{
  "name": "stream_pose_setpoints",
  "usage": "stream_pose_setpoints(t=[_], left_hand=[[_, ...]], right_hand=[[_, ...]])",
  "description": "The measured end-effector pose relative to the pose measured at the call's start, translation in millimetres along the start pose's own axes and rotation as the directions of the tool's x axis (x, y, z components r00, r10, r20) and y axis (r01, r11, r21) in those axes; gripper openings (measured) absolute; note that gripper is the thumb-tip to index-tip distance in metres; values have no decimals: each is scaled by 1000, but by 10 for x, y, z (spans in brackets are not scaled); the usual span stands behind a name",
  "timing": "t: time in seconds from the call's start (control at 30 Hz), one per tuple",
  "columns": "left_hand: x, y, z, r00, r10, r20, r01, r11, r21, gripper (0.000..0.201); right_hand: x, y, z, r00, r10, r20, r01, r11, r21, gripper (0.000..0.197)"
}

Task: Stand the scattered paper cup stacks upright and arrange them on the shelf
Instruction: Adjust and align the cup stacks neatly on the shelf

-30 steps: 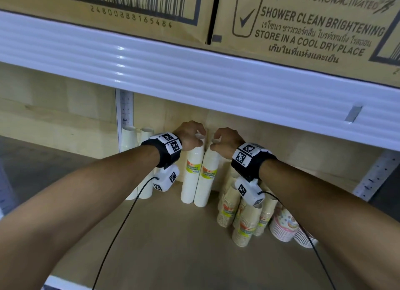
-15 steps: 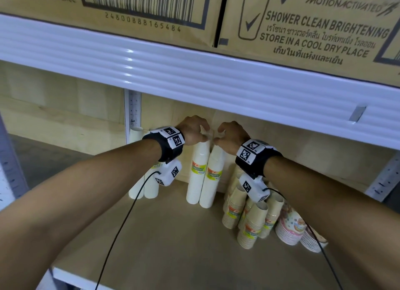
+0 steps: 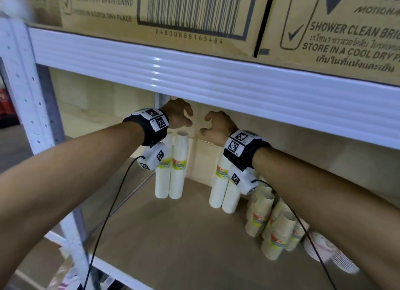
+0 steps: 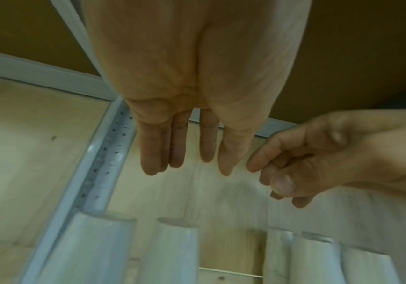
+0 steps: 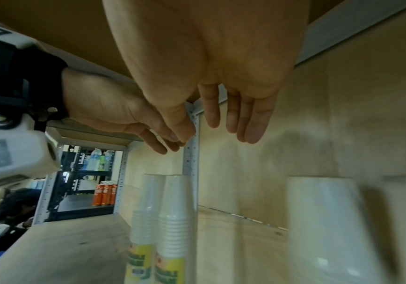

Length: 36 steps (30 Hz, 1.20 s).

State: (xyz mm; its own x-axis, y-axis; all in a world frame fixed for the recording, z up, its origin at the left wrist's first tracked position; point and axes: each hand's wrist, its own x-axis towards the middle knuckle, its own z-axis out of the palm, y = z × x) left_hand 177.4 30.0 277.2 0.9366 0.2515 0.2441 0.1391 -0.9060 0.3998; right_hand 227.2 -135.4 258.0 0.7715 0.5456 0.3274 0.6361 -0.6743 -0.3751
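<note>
Two pairs of tall white paper cup stacks stand upright at the back of the wooden shelf [image 3: 168,242]: the left pair [image 3: 178,168] [image 5: 163,221] and the right pair [image 3: 220,190] [image 5: 326,230]. My left hand [image 3: 186,116] [image 4: 185,153] hovers above the left pair with straight fingers and holds nothing. My right hand [image 3: 207,125] [image 5: 233,123] hangs above the right pair, fingers relaxed, also empty. Several brown cup stacks [image 3: 262,216] stand to the right. Patterned cups [image 3: 320,246] lie on their side at the far right, partly behind my right forearm.
The white beam of the upper shelf [image 3: 216,80] runs just above both hands, with cardboard cartons [image 3: 194,12] on it. A white perforated upright [image 3: 28,95] stands at the left. A cable [image 3: 108,214] hangs from my left wrist.
Both hands gripped the tops of the two white stacks before; they have let go and lifted off them. The view has swung left.
</note>
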Motion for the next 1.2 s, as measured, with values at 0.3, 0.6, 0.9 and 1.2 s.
stream_pose_setpoints(t=[0.3, 0.6, 0.9, 1.2], left_hand=[[-155, -529, 75, 993, -111, 41, 112, 994, -21, 48], [-165, -659, 264, 995, -83, 54, 83, 997, -1, 41], [-215, -675, 273, 997, -66, 28, 68, 997, -42, 34], [-333, -561, 218, 999, -29, 30, 30, 999, -38, 32]], right_hand=[[176, -350, 401, 995, -74, 68, 73, 997, 23, 64], [253, -337, 667, 984, -63, 169, 62, 998, 9, 58], [248, -342, 696, 991, -51, 121, 50, 999, 15, 45], [48, -369, 551, 994, -50, 102, 48, 999, 24, 44]])
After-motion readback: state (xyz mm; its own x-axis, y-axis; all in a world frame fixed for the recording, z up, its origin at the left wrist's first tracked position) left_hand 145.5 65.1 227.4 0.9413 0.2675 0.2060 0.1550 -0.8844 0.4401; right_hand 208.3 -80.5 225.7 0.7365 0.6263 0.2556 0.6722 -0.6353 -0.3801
